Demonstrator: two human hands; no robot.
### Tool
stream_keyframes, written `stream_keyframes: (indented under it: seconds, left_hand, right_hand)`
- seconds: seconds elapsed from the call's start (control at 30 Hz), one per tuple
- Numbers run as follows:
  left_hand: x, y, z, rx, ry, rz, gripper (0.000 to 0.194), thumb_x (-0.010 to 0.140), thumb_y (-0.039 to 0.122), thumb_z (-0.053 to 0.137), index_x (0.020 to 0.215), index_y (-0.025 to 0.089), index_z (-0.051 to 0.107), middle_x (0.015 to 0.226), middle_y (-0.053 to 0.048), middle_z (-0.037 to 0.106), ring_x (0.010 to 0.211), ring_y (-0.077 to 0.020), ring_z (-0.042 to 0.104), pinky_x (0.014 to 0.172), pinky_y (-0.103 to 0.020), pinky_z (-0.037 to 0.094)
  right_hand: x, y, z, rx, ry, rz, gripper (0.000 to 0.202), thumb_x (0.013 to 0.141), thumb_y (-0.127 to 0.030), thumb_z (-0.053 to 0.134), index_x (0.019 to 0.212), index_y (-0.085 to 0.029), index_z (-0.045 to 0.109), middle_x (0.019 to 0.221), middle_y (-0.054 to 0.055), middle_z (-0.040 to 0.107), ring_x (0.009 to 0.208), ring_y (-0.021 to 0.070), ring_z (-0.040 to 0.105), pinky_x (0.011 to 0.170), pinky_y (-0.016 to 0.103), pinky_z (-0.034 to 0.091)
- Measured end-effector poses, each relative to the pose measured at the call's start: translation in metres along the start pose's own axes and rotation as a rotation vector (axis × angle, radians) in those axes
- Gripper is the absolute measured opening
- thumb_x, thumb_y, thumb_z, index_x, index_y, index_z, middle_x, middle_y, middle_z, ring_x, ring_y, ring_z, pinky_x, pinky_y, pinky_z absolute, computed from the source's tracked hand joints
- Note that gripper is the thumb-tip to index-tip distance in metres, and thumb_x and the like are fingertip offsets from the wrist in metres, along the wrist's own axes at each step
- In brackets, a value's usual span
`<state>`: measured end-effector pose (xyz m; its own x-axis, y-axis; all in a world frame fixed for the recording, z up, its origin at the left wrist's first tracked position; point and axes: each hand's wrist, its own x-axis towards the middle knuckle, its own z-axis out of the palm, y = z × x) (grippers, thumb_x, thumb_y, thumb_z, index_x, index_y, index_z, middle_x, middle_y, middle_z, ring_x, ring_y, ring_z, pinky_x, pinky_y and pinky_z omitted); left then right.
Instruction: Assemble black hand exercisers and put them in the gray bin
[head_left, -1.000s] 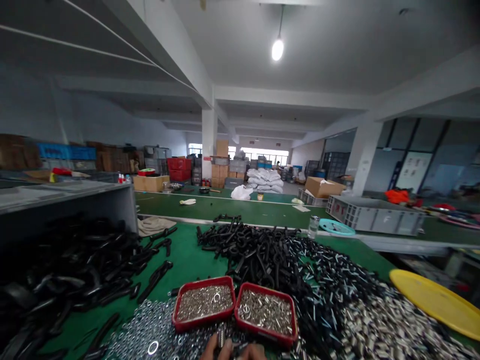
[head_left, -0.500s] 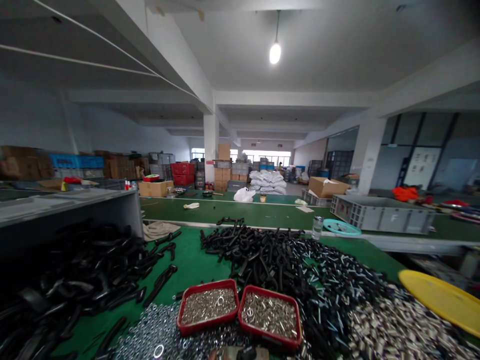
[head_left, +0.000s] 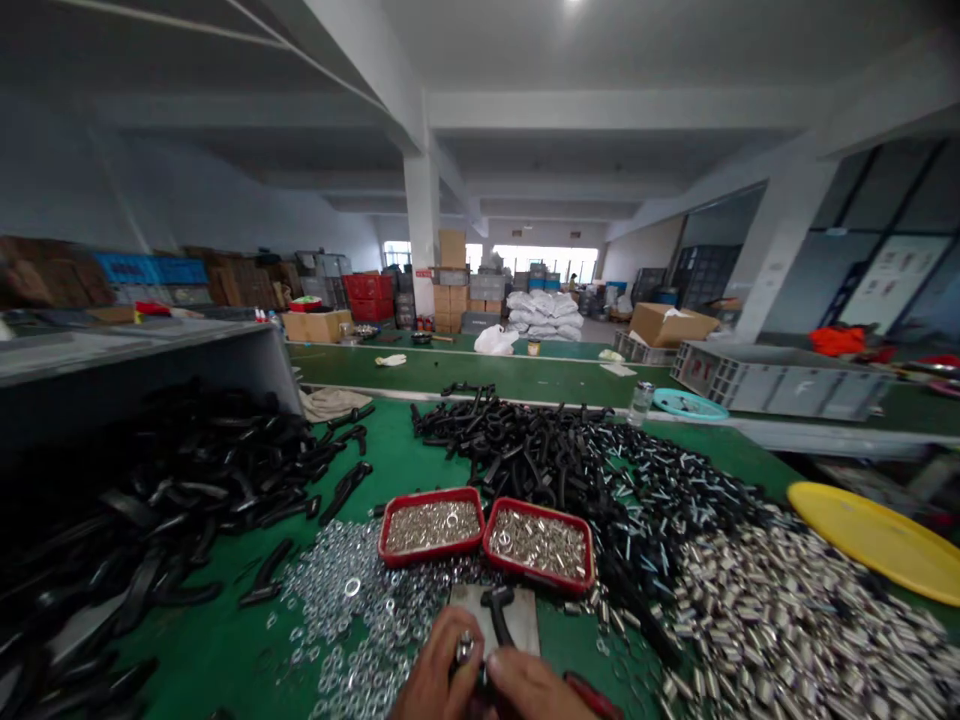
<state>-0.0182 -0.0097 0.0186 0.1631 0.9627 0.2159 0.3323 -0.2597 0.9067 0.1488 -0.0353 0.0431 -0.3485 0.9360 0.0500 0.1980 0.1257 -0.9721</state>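
At the left hand [head_left: 436,672]: fingers curled, gripping a shiny metal sleeve [head_left: 466,641]. Right hand [head_left: 538,688] close beside; its grip hidden, cannot tell. Smooth and round, the sleeve could slip and be lost among loose metal nuts [head_left: 330,570] left of the fingers. Just beyond: black handle [head_left: 497,602] on metal plate [head_left: 526,622]. Farther, two red trays [head_left: 435,554] block forward reach. Red-handled tool [head_left: 592,693], apparently, crowds right.
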Motion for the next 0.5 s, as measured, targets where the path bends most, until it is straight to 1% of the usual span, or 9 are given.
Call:
stream_keyframes:
  seconds: [0.07, 0.13, 0.17, 0.23, 0.27, 0.3, 0.33, 0.4, 0.5]
  left_hand:
    - [-0.005, -0.003, 0.000, -0.041, 0.015, -0.072, 0.038, 0.090, 0.057, 0.047, 0.094, 0.025, 0.067, 0.099, -0.010, 0.068, 0.100, -0.0273, 0.062, 0.095, -0.041, 0.049]
    - [-0.010, -0.004, 0.001, -0.052, 0.044, -0.130, 0.035, 0.095, 0.050, 0.042, 0.098, 0.022, 0.063, 0.099, -0.010, 0.065, 0.098, -0.0256, 0.061, 0.093, -0.041, 0.048]
    - [-0.013, -0.003, 0.000, -0.041, 0.030, -0.112, 0.032, 0.097, 0.047, 0.041, 0.097, 0.022, 0.062, 0.098, -0.009, 0.064, 0.098, -0.0247, 0.060, 0.094, -0.040, 0.047]
    - [-0.018, 0.000, -0.002, -0.010, -0.084, -0.007, 0.027, 0.097, 0.041, 0.044, 0.095, 0.021, 0.061, 0.099, -0.009, 0.062, 0.099, -0.0230, 0.059, 0.096, -0.038, 0.046]
    - [-0.019, 0.002, -0.004, -0.002, -0.157, 0.048, 0.025, 0.097, 0.039, 0.045, 0.094, 0.021, 0.061, 0.100, -0.009, 0.062, 0.099, -0.0222, 0.059, 0.096, -0.037, 0.045]
    - [-0.020, 0.004, -0.007, -0.003, -0.210, 0.082, 0.023, 0.097, 0.038, 0.046, 0.094, 0.021, 0.061, 0.101, -0.009, 0.061, 0.100, -0.0217, 0.058, 0.096, -0.036, 0.045]
    - [-0.018, 0.006, -0.010, -0.007, -0.225, 0.090, 0.023, 0.097, 0.037, 0.046, 0.095, 0.021, 0.062, 0.102, -0.008, 0.061, 0.100, -0.0216, 0.058, 0.096, -0.035, 0.045]
    - [-0.012, 0.007, -0.015, -0.014, -0.147, 0.040, 0.024, 0.097, 0.039, 0.046, 0.098, 0.021, 0.062, 0.102, -0.009, 0.062, 0.101, -0.0225, 0.059, 0.095, -0.036, 0.045]
    - [0.005, 0.003, -0.020, 0.018, -0.041, -0.059, 0.027, 0.097, 0.042, 0.047, 0.097, 0.020, 0.063, 0.096, -0.008, 0.063, 0.095, -0.0232, 0.059, 0.090, -0.036, 0.045]
  right_hand:
    - [-0.003, 0.009, 0.006, -0.097, 0.109, 0.002, 0.024, 0.087, -0.043, 0.068, 0.097, -0.021, 0.063, 0.093, 0.003, 0.065, 0.089, 0.0211, 0.061, 0.079, 0.035, 0.051]
    - [-0.005, 0.017, 0.012, -0.088, 0.154, 0.039, 0.026, 0.088, -0.047, 0.063, 0.091, -0.021, 0.059, 0.084, 0.002, 0.063, 0.077, 0.0175, 0.059, 0.071, 0.030, 0.050]
    - [-0.005, 0.021, 0.014, 0.001, 0.120, 0.101, 0.030, 0.090, -0.051, 0.059, 0.088, -0.021, 0.055, 0.075, 0.000, 0.060, 0.066, 0.0149, 0.056, 0.062, 0.027, 0.049]
    - [-0.006, 0.029, 0.016, 0.237, -0.017, 0.264, 0.038, 0.094, -0.059, 0.047, 0.085, -0.022, 0.049, 0.058, -0.007, 0.048, 0.044, 0.0111, 0.044, 0.046, 0.023, 0.041]
    - [-0.006, 0.032, 0.015, 0.285, -0.061, 0.313, 0.041, 0.095, -0.062, 0.042, 0.085, -0.022, 0.048, 0.054, -0.008, 0.045, 0.039, 0.0106, 0.040, 0.042, 0.022, 0.038]
    - [-0.006, 0.034, 0.014, 0.245, -0.062, 0.313, 0.042, 0.096, -0.062, 0.040, 0.086, -0.022, 0.049, 0.055, -0.007, 0.046, 0.040, 0.0113, 0.041, 0.042, 0.023, 0.038]
    - [-0.005, 0.036, 0.013, 0.117, -0.016, 0.270, 0.040, 0.096, -0.059, 0.042, 0.089, -0.022, 0.052, 0.061, -0.004, 0.053, 0.046, 0.0131, 0.049, 0.047, 0.024, 0.042]
    - [0.000, 0.039, 0.009, -0.296, 0.153, 0.126, 0.028, 0.094, -0.049, 0.054, 0.097, -0.021, 0.056, 0.083, 0.005, 0.064, 0.072, 0.0203, 0.062, 0.065, 0.031, 0.049]
    - [0.013, 0.045, 0.005, -0.845, 0.301, 0.004, 0.020, 0.086, -0.029, 0.065, 0.102, -0.020, 0.057, 0.104, 0.012, 0.063, 0.099, 0.0295, 0.059, 0.085, 0.041, 0.049]
